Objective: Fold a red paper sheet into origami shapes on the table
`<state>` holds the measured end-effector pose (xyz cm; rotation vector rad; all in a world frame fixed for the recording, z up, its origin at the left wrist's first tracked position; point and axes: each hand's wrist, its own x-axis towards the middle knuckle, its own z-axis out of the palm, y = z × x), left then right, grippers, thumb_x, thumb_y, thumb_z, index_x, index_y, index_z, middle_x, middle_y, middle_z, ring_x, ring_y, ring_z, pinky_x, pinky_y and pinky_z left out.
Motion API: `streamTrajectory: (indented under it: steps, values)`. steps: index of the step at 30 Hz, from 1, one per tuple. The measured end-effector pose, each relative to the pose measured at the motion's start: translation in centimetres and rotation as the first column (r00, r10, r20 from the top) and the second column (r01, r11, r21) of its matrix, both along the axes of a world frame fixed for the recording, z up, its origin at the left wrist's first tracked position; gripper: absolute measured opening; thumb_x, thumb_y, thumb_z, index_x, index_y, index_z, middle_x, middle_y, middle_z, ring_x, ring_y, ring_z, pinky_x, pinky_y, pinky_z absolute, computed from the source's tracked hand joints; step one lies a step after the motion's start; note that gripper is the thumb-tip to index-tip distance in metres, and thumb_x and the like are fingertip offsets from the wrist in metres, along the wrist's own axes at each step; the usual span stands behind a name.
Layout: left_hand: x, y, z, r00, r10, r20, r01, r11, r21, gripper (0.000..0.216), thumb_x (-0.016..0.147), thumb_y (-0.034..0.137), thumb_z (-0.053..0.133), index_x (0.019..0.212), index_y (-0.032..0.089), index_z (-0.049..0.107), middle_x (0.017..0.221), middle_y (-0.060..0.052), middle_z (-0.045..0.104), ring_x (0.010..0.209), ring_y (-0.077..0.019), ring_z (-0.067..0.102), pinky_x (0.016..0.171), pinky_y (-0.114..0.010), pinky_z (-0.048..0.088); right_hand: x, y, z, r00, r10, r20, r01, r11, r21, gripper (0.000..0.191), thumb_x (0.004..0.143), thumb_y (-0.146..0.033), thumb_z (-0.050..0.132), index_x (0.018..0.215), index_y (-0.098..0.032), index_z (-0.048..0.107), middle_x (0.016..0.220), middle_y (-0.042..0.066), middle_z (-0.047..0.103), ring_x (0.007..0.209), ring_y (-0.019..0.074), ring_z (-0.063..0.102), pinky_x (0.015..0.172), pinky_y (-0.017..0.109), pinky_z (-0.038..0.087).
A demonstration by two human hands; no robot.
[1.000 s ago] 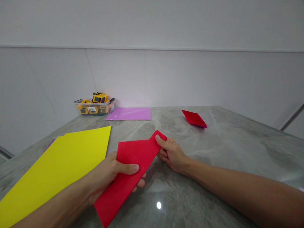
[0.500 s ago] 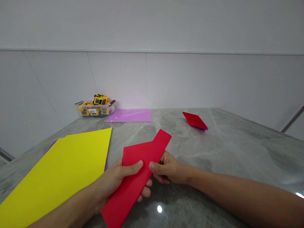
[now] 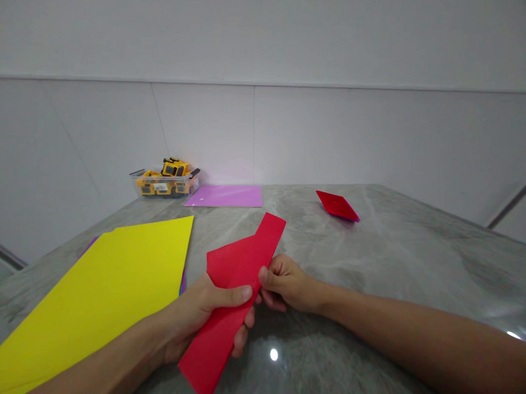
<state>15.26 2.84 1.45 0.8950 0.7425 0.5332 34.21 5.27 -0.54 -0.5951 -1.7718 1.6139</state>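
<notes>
A folded piece of red paper (image 3: pixel 235 265) is held above the table, tilted, with one narrow end pointing up and away from me. My left hand (image 3: pixel 216 304) grips its middle, thumb flat on top and fingers curled beneath. On the right edge, my right hand (image 3: pixel 283 284) pinches the paper between thumb and fingers. Part of the paper's underside is hidden. Just left of my left hand lies a large sheet of yellow paper (image 3: pixel 126 278), with purple edges showing under it.
A clear plastic box (image 3: pixel 160 186) of yellow toy vehicles (image 3: pixel 175 168) stands at the back left. Beside it lies a light purple sheet (image 3: pixel 226 196). Another folded red paper piece (image 3: pixel 337 206) rests at the back right of the grey marbled table (image 3: pixel 407 265). A white wall stands behind.
The red paper has shifted slightly left and turned more upright. My left thumb has slid toward its right edge. My right hand still pinches that edge.
</notes>
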Motion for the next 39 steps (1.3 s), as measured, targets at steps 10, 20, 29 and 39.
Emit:
streamTrajectory:
  steps: [10, 20, 29, 39]
  values:
    - [0.3, -0.5, 1.1, 0.99, 0.033, -0.137, -0.02, 0.995, 0.094, 0.03, 0.073, 0.039, 0.072, 0.068, 0.009, 0.069, 0.059, -0.008, 0.067, 0.041, -0.0133, 0.061, 0.04, -0.018, 0.043, -0.3, -0.4, 0.2, 0.999, 0.045, -0.001, -0.044, 0.998, 0.036, 0.046, 0.079, -0.055, 0.062, 0.061, -0.015, 0.051, 0.045, -0.007, 0.044, 0.034, 0.0029, 0.035, 0.031, 0.015, 0.023]
    - [0.1, -0.4, 1.6, 0.985, 0.029, -0.17, -0.014, 0.996, 0.088, 0.02, 0.074, 0.031, 0.071, 0.076, 0.011, 0.068, 0.06, -0.008, 0.07, 0.042, -0.0151, 0.061, 0.041, -0.021, 0.045, -0.4, -0.6, 1.0, 1.0, 0.01, -0.007, -0.01, 1.0, 0.025, 0.05, 0.078, -0.058, 0.06, 0.054, -0.017, 0.044, 0.036, -0.009, 0.034, 0.032, 0.0032, 0.025, 0.032, 0.019, 0.016]
    - [-0.1, -0.3, 2.1, 0.975, -0.008, -0.221, 0.028, 0.996, 0.089, 0.024, 0.073, 0.032, 0.071, 0.063, 0.012, 0.063, 0.049, -0.004, 0.063, 0.036, -0.0128, 0.055, 0.037, -0.02, 0.039, 0.8, 1.1, 0.3, 0.944, -0.309, -0.119, 0.302, 0.951, -0.072, 0.06, 0.077, -0.062, 0.058, 0.045, -0.02, 0.031, 0.034, -0.009, 0.025, 0.031, 0.0029, 0.018, 0.034, 0.022, 0.011]
    - [-0.9, 0.5, 2.5, 0.971, -0.036, -0.237, 0.056, 0.995, 0.078, 0.02, 0.073, 0.029, 0.07, 0.067, 0.011, 0.064, 0.056, -0.005, 0.065, 0.039, -0.0124, 0.058, 0.038, -0.02, 0.042, 1.4, 2.3, 0.2, 0.891, -0.438, -0.118, 0.435, 0.899, -0.056, 0.069, 0.08, -0.071, 0.044, 0.037, -0.021, 0.027, 0.031, -0.008, 0.019, 0.03, 0.0047, 0.017, 0.036, 0.024, 0.01]
